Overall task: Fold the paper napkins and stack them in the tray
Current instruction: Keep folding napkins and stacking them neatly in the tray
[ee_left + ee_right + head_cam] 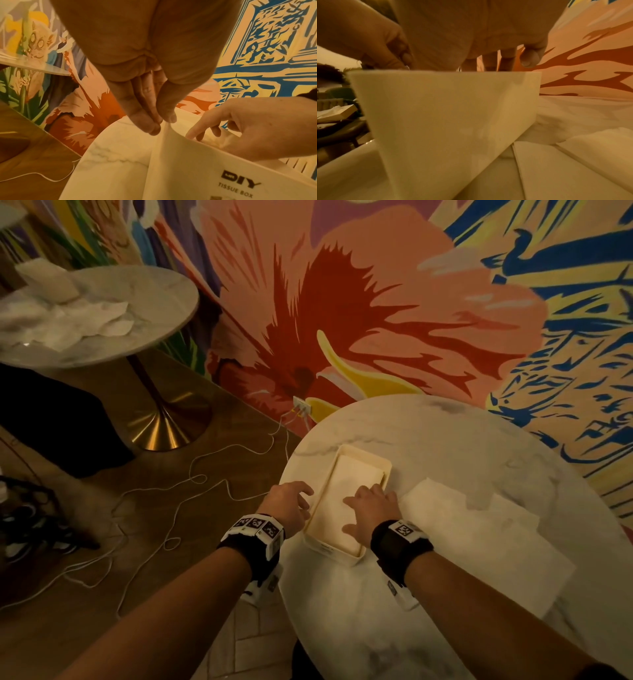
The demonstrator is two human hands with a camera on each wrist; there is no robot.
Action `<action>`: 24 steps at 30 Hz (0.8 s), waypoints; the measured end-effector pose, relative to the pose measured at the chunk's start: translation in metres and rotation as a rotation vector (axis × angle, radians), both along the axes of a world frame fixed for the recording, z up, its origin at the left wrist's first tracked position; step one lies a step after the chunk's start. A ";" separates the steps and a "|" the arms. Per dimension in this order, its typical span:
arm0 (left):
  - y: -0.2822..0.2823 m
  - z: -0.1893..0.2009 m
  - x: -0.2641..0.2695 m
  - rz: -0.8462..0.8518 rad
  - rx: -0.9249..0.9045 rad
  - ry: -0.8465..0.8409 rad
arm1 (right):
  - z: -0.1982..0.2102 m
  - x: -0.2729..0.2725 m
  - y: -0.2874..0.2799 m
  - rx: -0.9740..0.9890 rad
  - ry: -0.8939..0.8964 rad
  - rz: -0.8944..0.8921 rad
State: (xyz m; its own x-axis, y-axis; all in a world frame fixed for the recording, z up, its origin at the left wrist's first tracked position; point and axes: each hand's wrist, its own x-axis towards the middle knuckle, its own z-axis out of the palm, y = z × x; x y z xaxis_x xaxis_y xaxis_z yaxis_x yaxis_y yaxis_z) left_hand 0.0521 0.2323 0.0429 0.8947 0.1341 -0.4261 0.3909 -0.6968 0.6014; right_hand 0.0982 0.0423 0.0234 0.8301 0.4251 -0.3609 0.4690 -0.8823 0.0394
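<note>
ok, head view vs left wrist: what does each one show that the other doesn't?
Head only: flat napkins right of the tray, the second table with crumpled paper, the wall socket.

Left wrist only: the "DIY TISSUE BOX" label on the tray's end wall, left hand's fingertips at its rim.

Both: right hand reaching into the tray, marble table, white cable on the floor.

left hand (150, 111) fingertips seemingly touch tray (197, 169) rim; right hand (248, 129) reaches inside.
</note>
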 end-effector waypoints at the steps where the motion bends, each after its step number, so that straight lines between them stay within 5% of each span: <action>1: 0.000 0.001 0.000 -0.001 0.004 0.000 | -0.001 -0.001 0.000 -0.014 0.002 0.004; 7: -0.002 0.013 -0.002 -0.035 0.103 -0.043 | 0.005 -0.002 -0.006 0.178 -0.032 -0.046; 14: -0.059 0.026 0.007 -0.133 0.107 -0.276 | 0.015 0.005 -0.068 0.716 -0.011 -0.479; 20: -0.146 0.020 0.010 -0.381 -0.034 -0.297 | 0.003 -0.010 -0.170 0.738 0.061 -0.815; 24: -0.196 -0.008 0.009 -0.547 0.035 -0.181 | -0.011 -0.030 -0.230 0.670 0.165 -0.975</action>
State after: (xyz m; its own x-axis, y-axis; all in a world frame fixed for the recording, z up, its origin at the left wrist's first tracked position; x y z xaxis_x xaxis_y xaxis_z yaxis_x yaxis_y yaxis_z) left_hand 0.0608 0.0359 0.0344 0.8959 -0.3576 -0.2635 -0.1389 -0.7890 0.5985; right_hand 0.0677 -0.1880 0.0123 0.8719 -0.2138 -0.4406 -0.4536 -0.6914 -0.5623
